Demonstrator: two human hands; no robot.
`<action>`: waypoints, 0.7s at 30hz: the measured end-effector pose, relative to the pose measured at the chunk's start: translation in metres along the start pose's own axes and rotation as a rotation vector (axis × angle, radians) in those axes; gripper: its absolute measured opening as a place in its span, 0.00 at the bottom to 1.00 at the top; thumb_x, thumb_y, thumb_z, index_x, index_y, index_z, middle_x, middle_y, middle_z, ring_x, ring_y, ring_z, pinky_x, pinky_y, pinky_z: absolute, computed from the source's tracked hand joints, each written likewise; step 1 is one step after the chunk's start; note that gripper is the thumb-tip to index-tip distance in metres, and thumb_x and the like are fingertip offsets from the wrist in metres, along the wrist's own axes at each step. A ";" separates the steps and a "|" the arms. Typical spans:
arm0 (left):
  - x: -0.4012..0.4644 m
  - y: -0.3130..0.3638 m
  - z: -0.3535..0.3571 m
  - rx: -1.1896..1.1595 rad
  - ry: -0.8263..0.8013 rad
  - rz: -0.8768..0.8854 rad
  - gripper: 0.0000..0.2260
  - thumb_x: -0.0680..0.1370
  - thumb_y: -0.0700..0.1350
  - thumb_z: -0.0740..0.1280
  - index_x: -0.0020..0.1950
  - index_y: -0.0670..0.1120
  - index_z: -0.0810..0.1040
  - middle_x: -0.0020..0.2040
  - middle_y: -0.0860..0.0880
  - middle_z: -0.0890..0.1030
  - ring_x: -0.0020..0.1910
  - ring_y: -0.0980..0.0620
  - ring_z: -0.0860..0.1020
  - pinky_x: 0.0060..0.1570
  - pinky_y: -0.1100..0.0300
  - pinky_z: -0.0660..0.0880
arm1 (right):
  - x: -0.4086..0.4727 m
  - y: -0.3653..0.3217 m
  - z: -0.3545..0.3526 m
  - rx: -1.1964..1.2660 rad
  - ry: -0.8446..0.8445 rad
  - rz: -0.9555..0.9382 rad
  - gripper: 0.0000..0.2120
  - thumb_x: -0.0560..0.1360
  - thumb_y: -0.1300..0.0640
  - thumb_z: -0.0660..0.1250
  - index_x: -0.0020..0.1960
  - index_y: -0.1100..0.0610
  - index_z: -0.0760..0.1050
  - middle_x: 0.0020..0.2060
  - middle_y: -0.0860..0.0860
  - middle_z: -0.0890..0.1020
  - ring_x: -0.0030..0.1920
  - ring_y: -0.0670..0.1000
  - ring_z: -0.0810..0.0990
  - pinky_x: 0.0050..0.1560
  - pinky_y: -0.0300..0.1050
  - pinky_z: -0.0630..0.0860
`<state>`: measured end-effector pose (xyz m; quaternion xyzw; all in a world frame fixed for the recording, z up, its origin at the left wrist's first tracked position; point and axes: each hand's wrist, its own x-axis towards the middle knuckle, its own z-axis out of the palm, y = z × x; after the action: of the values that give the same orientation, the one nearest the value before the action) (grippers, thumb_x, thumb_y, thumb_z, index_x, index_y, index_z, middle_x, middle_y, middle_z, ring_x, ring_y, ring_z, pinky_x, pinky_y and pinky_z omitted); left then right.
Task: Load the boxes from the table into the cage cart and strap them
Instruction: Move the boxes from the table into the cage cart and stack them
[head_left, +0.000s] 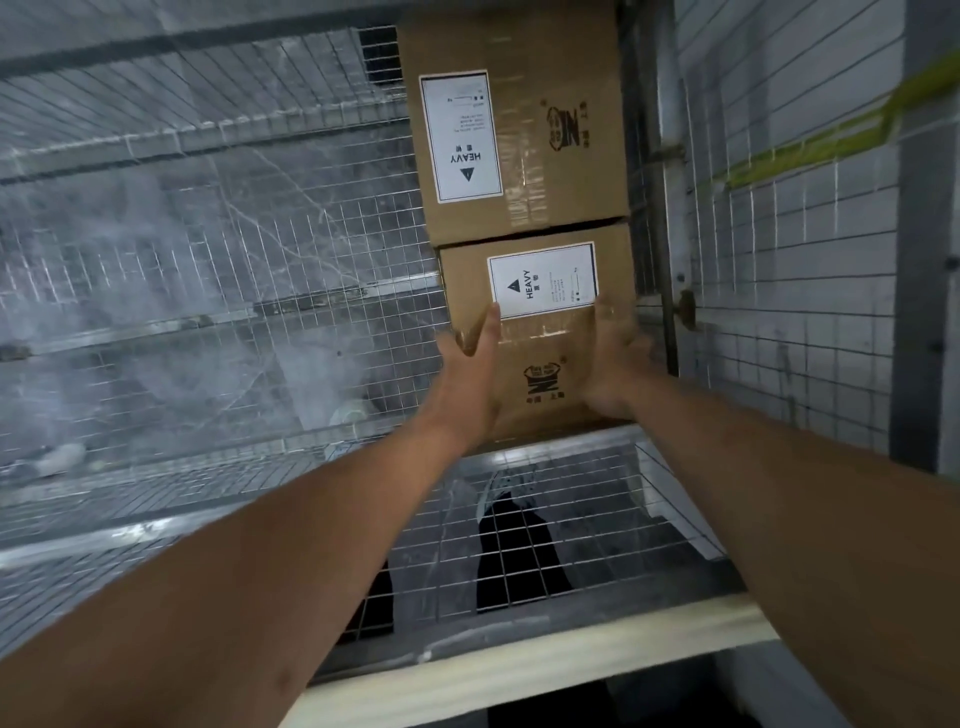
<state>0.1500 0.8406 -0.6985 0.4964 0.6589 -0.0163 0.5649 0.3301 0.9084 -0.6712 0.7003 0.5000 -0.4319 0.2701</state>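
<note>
Near box (540, 332) between both hands, inside cart (208, 291).

Head-high, facing down, close in.

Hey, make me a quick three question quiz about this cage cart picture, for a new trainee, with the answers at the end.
1. True or false: the near box lies apart from the far box, with a wide gap between them.
2. What word is printed on the white label of the near box?
3. Where do the left hand and right hand hold the near box? A: both on its top. B: one on each side. C: both on the same side.

Key
1. False: the boxes touch end to end on the wire floor of the cart.
2. HEAVY.
3. B.
</note>
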 end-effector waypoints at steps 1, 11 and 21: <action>-0.001 -0.002 0.001 0.030 -0.008 0.014 0.58 0.73 0.26 0.70 0.82 0.63 0.35 0.75 0.48 0.51 0.56 0.50 0.75 0.55 0.55 0.80 | 0.001 0.001 0.002 0.006 -0.001 0.008 0.54 0.76 0.61 0.75 0.84 0.44 0.39 0.79 0.63 0.55 0.77 0.65 0.62 0.73 0.57 0.67; 0.021 -0.001 -0.016 0.827 0.164 0.368 0.43 0.77 0.36 0.67 0.85 0.50 0.46 0.83 0.39 0.35 0.82 0.36 0.35 0.81 0.40 0.44 | 0.002 -0.012 0.008 -0.217 0.175 -0.227 0.49 0.73 0.65 0.76 0.84 0.53 0.49 0.82 0.54 0.48 0.80 0.63 0.56 0.75 0.60 0.69; 0.025 0.026 -0.045 0.953 -0.007 0.366 0.34 0.81 0.46 0.68 0.84 0.50 0.57 0.83 0.38 0.52 0.82 0.33 0.52 0.81 0.37 0.48 | -0.002 -0.020 0.002 -0.228 0.081 -0.204 0.44 0.79 0.59 0.71 0.85 0.51 0.48 0.83 0.56 0.42 0.81 0.64 0.53 0.77 0.62 0.64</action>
<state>0.1376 0.8961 -0.6877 0.8060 0.4787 -0.2174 0.2719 0.3106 0.9127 -0.6693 0.6275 0.6249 -0.3691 0.2820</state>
